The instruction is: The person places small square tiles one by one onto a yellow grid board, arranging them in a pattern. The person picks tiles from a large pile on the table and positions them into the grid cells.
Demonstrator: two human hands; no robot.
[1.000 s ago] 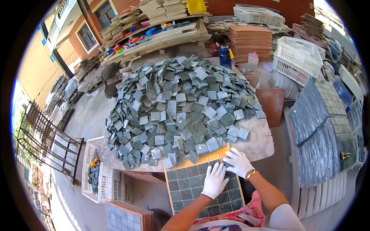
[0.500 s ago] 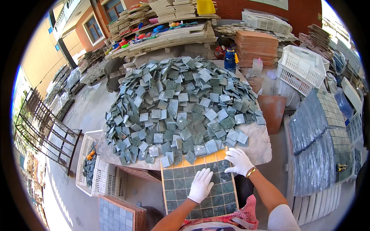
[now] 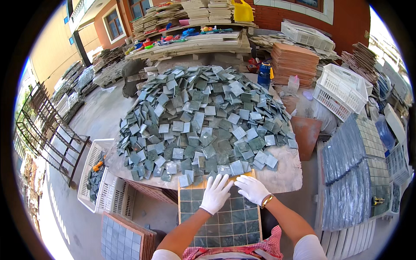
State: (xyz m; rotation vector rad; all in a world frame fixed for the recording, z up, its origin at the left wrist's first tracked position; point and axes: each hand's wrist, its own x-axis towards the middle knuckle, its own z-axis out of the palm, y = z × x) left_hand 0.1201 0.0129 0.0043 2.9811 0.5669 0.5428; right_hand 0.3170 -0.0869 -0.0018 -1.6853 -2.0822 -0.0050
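Observation:
A wooden-edged tray [image 3: 261, 220] holding rows of square dark green stone tiles [image 3: 238, 216] lies in front of me, against the near edge of a stone-topped table. My left hand [image 3: 215, 194], in a white glove, rests over its far rows with the fingers stretched out. Beside it, my right hand [image 3: 253, 190], gloved as well and with a gold-coloured bracelet at the wrist, lies with fingers extended at the far end of the tray. Neither hand visibly holds a tile. A strip of yellow base shows along the far end, partly hidden by both hands.
A big heap of loose green tiles [image 3: 203, 117] covers much of the table [image 3: 287, 167]. To the left stand a white crate [image 3: 113, 197] and stacked tiled boards [image 3: 121, 238]. Wrapped tile stacks [image 3: 346, 186] stand at right. A blue jug [image 3: 264, 74] is behind the heap.
My left hand has moved away from me to the tray's far rows. The right hand has left the far right corner and moved left, near the other hand. The view has shifted slightly.

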